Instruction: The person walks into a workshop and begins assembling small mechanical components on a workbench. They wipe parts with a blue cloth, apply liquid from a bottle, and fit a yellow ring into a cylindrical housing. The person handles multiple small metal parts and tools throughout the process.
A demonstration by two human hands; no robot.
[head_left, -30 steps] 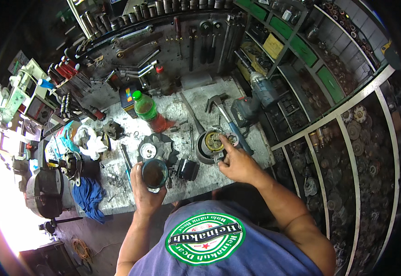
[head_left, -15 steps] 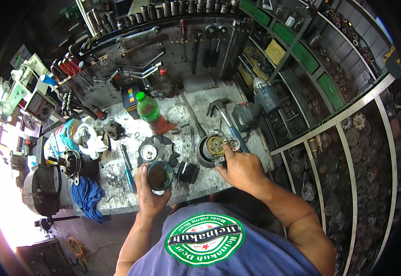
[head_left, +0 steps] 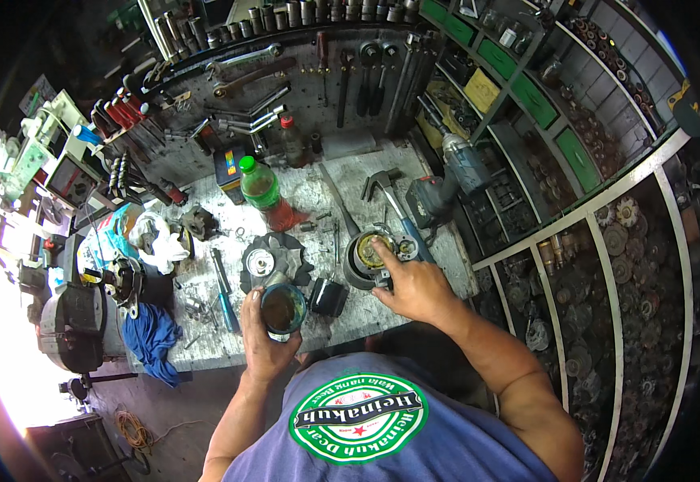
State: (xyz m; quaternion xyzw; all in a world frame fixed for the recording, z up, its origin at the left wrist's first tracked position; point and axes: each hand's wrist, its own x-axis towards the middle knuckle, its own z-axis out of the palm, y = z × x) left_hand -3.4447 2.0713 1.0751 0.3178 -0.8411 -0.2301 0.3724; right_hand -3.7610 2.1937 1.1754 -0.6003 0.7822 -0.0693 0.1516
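My left hand (head_left: pixel 263 345) is wrapped round a tub (head_left: pixel 282 309) with a dark blue-green rim, tilted so that brown stuff shows inside; it may be grease. Over the right part of the bench, my right hand (head_left: pixel 424 291) reaches its index finger into a round metal housing (head_left: pixel 356 275) with a yellowish, coated inside. The thumb lies near the housing's front edge, and the other fingers are curled. Between the hands lies a black, box-like part (head_left: pixel 328 298). Just beyond the tub, a silver disc (head_left: pixel 260 263) rests on a dark, jagged-edged piece.
Behind the housing are a claw hammer (head_left: pixel 405 215) and a cordless impact wrench (head_left: pixel 438 197). A green-capped bottle (head_left: pixel 260 189) holds red liquid. A blue-handled screwdriver (head_left: pixel 226 297) and a blue cloth (head_left: pixel 151 337) lie left. Shelves of parts (head_left: pixel 607 305) flank the right side.
My right index finger has moved left and deeper over the housing's yellowish inside. My left hand and the tub have shifted slightly.
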